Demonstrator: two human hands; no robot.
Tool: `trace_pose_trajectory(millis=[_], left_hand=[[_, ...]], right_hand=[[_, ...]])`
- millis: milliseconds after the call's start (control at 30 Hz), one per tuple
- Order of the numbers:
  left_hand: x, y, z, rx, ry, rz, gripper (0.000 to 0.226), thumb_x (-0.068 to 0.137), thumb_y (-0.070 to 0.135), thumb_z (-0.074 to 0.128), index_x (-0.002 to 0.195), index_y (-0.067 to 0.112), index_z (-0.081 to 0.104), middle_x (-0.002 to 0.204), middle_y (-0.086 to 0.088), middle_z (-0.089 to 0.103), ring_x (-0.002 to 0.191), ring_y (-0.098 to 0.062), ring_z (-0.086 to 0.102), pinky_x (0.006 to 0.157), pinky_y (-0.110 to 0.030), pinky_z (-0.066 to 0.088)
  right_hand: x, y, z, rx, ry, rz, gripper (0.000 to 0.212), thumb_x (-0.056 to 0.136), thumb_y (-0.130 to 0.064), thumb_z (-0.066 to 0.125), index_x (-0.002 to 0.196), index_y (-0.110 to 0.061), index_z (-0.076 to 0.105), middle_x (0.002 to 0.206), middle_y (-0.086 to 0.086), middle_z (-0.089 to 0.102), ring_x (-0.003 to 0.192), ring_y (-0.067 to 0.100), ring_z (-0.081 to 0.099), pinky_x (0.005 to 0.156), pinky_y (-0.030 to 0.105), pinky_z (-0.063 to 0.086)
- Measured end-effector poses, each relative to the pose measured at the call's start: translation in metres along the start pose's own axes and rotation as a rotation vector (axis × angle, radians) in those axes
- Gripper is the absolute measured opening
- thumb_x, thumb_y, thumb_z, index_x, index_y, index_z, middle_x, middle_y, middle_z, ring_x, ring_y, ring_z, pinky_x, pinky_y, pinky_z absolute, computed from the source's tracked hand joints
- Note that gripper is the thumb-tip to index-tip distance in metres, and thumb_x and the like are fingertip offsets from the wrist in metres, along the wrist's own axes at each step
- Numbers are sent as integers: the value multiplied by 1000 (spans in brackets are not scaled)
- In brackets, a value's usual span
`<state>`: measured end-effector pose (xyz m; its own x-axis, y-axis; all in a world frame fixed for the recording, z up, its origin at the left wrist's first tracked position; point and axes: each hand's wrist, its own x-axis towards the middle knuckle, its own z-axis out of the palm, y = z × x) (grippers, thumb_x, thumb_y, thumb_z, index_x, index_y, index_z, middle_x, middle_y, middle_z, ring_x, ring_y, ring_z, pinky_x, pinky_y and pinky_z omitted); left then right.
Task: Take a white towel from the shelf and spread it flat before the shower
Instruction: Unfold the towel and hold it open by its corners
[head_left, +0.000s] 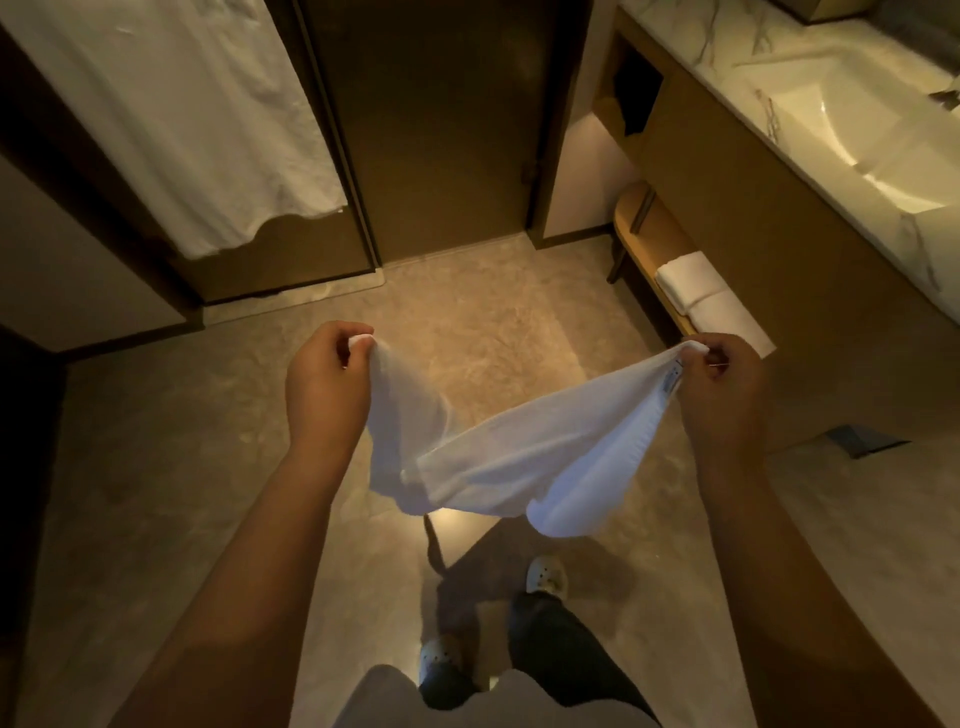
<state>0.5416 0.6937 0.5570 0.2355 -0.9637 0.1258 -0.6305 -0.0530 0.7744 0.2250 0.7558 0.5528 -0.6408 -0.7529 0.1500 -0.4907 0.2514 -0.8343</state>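
White towel (519, 457) held up in the air over the tan floor (156, 467), stretched between two hands and sagging in the middle, lower edge hanging loose above the feet. Left hand (324, 384) closed in a pinch on one upper corner, fingertips (358, 332) bunching the cloth. Right hand (724, 395) likewise pinched shut on the opposite upper corner, a small sewn label (671, 383) just beside the thumb. Towel partly unfolded, creased, not yet flat and not touching the floor.

Beyond the towel, a dark door (441, 130). Beyond and left of the towel, a white curtain or hanging sheet (197, 130), possibly the shower's, though hard to say in this dim light. Right of the towel and near it, a low wooden shelf (649, 228) bearing two more folded towels (706, 299). Farther right of the towel, a marble sink counter (852, 130). Below the towel, pale perforated clogs (545, 574) on both feet.
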Motion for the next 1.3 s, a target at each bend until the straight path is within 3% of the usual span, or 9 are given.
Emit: trace_pose_trajectory(millis=[100,200,333,467,633,800,933,1133,1300], left_hand=[[0,28,35,44,-60,45,16,95,19,52,103,18,65,94,2,65,83,-12,58,62,-15,38],[1,54,72,91,-132,111,17,95,17,52,102,14,67,94,-2,67,81,-14,58,62,-17,37],[27,60,78,89,-38,28,17,94,16,51,103,14,66,95,-6,67,85,-20,60,70,-32,47],[46,43,68,166,67,-118,21,94,17,50,108,11,64,102,-12,67,91,-25,60,80,-39,49],[38,25,86,225,11,-273,24,95,15,50,112,4,63,107,-20,66,96,-34,60,82,-41,49],[36,32,109,192,-18,-255,22,94,14,50,107,6,66,102,-18,68,92,-32,61,82,-43,51],[48,29,104,168,47,-290,21,95,17,50,109,10,64,102,-14,67,92,-28,61,81,-40,50],[67,26,112,167,-4,-266,21,95,17,50,109,10,65,102,-10,67,91,-24,60,78,-37,49],[112,17,111,125,-42,-247,21,95,18,51,109,11,65,101,-9,67,90,-22,60,82,-40,52]], right_hand=[[36,9,-1,-28,-56,31,11,93,-21,52,96,-20,63,92,-4,61,89,15,57,81,38,50],[64,14,4,-139,-178,-30,16,93,-20,52,99,-16,66,96,2,65,89,17,57,79,36,48],[109,29,-6,-39,-99,18,13,93,-23,51,95,-24,63,96,-4,62,93,17,57,78,37,49],[156,47,-21,-91,-66,22,20,95,-19,49,105,-17,65,113,7,64,104,25,59,89,48,51],[184,61,-16,-140,-126,19,21,95,-16,48,105,-12,66,114,13,64,105,31,59,89,44,49],[184,62,6,-184,-220,-10,22,96,-17,48,107,-14,67,113,10,65,99,21,53,83,34,36],[193,60,19,-118,-158,-16,21,95,-20,48,105,-16,66,113,8,64,95,13,50,80,33,39],[202,50,53,-222,-314,-26,24,94,-19,47,107,-16,67,112,10,63,100,26,57,79,32,42],[210,33,84,-242,-336,-11,23,95,-21,46,106,-19,66,111,6,63,96,20,56,78,32,43]])
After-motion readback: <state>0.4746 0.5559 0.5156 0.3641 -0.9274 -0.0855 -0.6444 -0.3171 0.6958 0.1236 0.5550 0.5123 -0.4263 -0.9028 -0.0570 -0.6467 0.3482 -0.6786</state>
